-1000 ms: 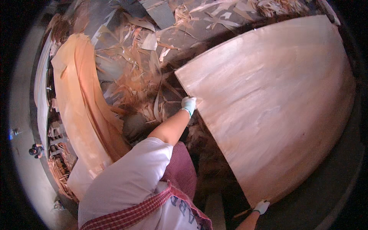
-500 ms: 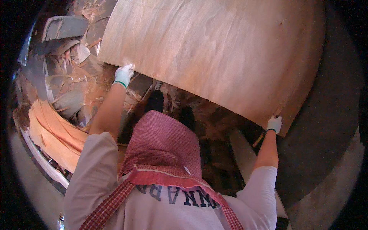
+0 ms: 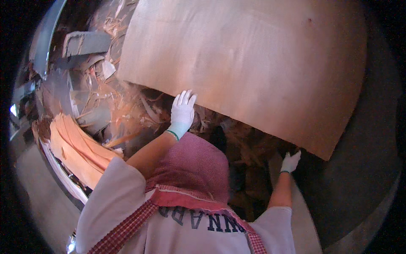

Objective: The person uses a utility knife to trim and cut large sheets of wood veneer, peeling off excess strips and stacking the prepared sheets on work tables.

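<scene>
A large, thin sheet of pale brown wood veneer [image 3: 245,63] spreads across the top and middle, its near edge slanting down to the right. My left hand [image 3: 183,112], in a white glove with a green cuff, lies with its fingers stretched out against that near edge. Lower right, my right hand [image 3: 291,162], gloved alike, is just under the edge close to the sheet's near right corner. Its thumb and forefinger stand apart; whether the fingertips touch the veneer is hard to see.
Torn veneer scraps [image 3: 114,106] litter the floor at left. A dark grey block [image 3: 86,43] lies beyond them, and a stack of orange-brown veneer strips [image 3: 78,150] sits nearer on the left. A dark surface [image 3: 355,182] extends on the right. My checked apron [image 3: 190,169] hangs below the sheet.
My left hand has shifted right along the sheet's near edge and opened from its grip. My right hand has let go of the edge and dropped a little lower and left.
</scene>
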`<state>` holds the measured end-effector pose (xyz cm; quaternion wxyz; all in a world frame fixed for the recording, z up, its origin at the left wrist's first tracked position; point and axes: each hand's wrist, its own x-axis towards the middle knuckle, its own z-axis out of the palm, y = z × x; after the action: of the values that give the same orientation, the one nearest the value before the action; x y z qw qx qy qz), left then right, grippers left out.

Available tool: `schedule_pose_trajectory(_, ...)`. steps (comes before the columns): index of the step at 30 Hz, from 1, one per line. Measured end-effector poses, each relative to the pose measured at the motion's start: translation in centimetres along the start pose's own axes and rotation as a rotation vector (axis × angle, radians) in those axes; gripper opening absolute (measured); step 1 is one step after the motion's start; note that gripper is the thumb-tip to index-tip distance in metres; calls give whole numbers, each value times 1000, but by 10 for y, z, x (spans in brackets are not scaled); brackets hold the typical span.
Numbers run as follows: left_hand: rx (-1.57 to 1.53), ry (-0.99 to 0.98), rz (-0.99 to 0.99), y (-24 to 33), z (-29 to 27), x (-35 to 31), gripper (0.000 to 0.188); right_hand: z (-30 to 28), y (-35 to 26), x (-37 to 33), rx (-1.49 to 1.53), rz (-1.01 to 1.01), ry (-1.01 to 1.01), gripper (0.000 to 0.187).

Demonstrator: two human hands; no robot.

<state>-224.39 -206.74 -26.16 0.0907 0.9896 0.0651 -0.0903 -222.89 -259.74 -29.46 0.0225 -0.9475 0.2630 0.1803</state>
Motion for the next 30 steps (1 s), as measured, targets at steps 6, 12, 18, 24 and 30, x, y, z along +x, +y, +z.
schedule_pose_trajectory(6, 143, -203, 104, 1, 35, 23, 61, -41, -15, 31, -25, 135, -172, 51)
schedule_pose_trajectory(12, 236, -533, -40, 21, 24, 35, 69, -39, 110, -3, 157, 367, 4, 61)
schedule_pose_trajectory(18, 278, -664, -82, 13, 28, 31, 76, -72, 192, -1, -33, 500, 212, 48)
schedule_pose_trajectory(24, 263, -684, -102, 12, 28, 30, 77, -165, 168, 39, 2, 477, 220, 61)
schedule_pose_trajectory(30, 245, -690, -68, 4, 25, 30, 85, -225, 136, 77, -17, 378, 506, 48)
